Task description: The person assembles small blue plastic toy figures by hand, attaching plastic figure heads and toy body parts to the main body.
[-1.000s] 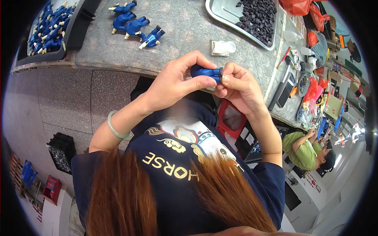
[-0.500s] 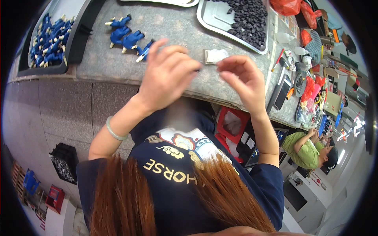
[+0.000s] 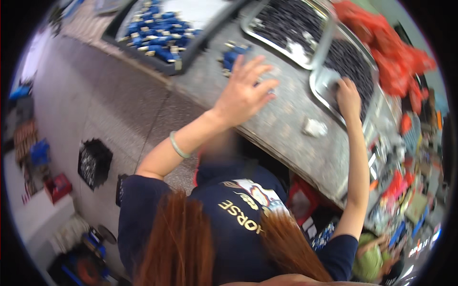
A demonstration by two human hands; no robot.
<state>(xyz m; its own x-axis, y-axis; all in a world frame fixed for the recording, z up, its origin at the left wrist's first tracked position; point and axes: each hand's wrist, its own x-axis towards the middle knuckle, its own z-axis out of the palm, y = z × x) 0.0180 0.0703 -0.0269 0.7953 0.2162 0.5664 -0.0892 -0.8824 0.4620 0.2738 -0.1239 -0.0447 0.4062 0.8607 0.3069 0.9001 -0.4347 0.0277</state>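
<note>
My left hand (image 3: 245, 90) hovers over the grey worktable (image 3: 281, 148). Its thumb and forefinger close around a small bit too blurred to name, while the other fingers spread apart. Just beyond lie several blue figure-shaped pieces with pale ends (image 3: 232, 56). At the right, my right hand (image 3: 349, 97) reaches into a metal tray (image 3: 320, 97) of small dark pieces (image 3: 350, 59). Its fingertips are drawn together at the edge of the pile; whatever they hold is hidden. A small white packet (image 3: 315, 127) rests on the table between my hands, touched by neither.
A black-edged bin (image 3: 179, 66) full of blue pieces stands at the far left. Another metal tray (image 3: 248, 29) of dark pieces sits at the back. Red plastic bags (image 3: 381, 52) crowd the right, with mixed clutter nearer. A person in green (image 3: 367, 257) sits at lower right.
My right hand has moved away from beside the white packet into the tray of dark pieces. My left hand stays raised over the table. The whole view has swung toward the right.
</note>
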